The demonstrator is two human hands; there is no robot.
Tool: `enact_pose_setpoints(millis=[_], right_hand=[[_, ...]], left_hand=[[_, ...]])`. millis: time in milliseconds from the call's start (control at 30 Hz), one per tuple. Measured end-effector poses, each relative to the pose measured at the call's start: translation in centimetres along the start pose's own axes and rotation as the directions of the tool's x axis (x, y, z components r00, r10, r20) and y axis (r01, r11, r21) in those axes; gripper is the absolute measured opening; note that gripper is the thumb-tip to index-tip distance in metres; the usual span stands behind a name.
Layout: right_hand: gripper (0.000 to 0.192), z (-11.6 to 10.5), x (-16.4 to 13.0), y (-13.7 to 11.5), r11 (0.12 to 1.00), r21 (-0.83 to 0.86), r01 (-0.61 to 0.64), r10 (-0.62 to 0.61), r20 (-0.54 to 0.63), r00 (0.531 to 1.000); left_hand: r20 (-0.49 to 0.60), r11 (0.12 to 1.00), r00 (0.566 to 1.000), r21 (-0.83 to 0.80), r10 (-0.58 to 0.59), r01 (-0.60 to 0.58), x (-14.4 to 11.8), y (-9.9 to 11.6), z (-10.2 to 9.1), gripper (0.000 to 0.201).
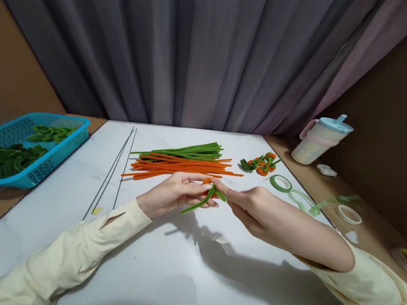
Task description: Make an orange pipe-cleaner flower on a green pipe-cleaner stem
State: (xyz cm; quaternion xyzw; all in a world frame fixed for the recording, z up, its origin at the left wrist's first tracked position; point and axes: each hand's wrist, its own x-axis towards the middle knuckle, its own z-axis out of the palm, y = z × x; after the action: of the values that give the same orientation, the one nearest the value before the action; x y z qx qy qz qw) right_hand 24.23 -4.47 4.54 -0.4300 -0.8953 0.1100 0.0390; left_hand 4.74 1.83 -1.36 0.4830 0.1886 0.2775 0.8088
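Head view: left hand (176, 191) pinching orange-and-green fuzzy piece (214, 190), right hand (249, 204) fingers gripping it too, above middle of white surface (164, 289). Orange stems (163, 167), green stems (199, 151) toward far edge; similar small pieces (262, 164), green tape roll (281, 183) near right edge.

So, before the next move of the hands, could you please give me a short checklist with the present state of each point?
1. Piece supported: ok; the left hand holds the orange-and-green piece.
2. Right hand at the piece: ok; its fingers meet the green part.
3. Right hand's grip firm: cannot tell; its thumb is hidden.
4. Orange strips and green strips fully separated: not ok; the bundles overlap.
5. Pale green ribbon tidy: not ok; it lies loose across the white surface's edge.
6. Cup lidded: ok.
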Motion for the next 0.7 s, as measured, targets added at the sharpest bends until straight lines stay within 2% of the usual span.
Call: enact_pose_setpoints(millis=[200, 333, 433, 500, 567, 633, 700], right_hand=[[0.058, -0.8, -0.4, -0.9, 0.979, -0.2, -0.038, 0.061, 0.111, 0.992], [0.055, -0.9, -0.3, -0.7, 0.983, -0.182, -0.027, 0.045, 0.095, 0.994], [0.041, -1.4, 0.0, -0.4, 0.998, -0.051, -0.03, 0.033, 0.07, 0.997], [0.031, -1.9, 0.0, -0.1, 0.992, 0.105, -0.067, 0.056, 0.104, 0.993], [0.031, -2.2, -0.3, 0.2, 0.944, 0.29, -0.158, 0.098, 0.211, 0.973], [0.036, -2.0, -0.9, 0.8, 0.86, 0.431, -0.274, 0.136, 0.324, 0.936], [0.042, -0.9, -1.5, 1.8, 0.8, 0.499, -0.332, 0.168, 0.345, 0.923]], left_hand=[[-0.016, 0.996, 1.0, 0.084, -0.019, 0.02, -0.2, 0.3, 0.4, 0.036], [-0.021, 0.993, 1.0, 0.115, 0.0, 0.002, -0.3, 0.3, 0.8, 0.037], [0.006, 0.995, 1.0, 0.101, -0.009, 0.008, -0.3, 0.0, 0.8, 0.037], [0.018, 0.996, 0.999, 0.086, -0.029, 0.027, -0.2, -0.4, 0.6, 0.035], [0.002, 0.996, 0.999, 0.076, -0.053, 0.053, -0.1, -0.8, 0.3, 0.031], [-0.031, 0.997, 0.997, 0.029, -0.073, 0.074, 0.1, -1.3, -0.2, 0.027], [-0.051, 0.991, 0.993, -0.085, -0.111, 0.106, 0.3, -1.9, -0.8, 0.024]])
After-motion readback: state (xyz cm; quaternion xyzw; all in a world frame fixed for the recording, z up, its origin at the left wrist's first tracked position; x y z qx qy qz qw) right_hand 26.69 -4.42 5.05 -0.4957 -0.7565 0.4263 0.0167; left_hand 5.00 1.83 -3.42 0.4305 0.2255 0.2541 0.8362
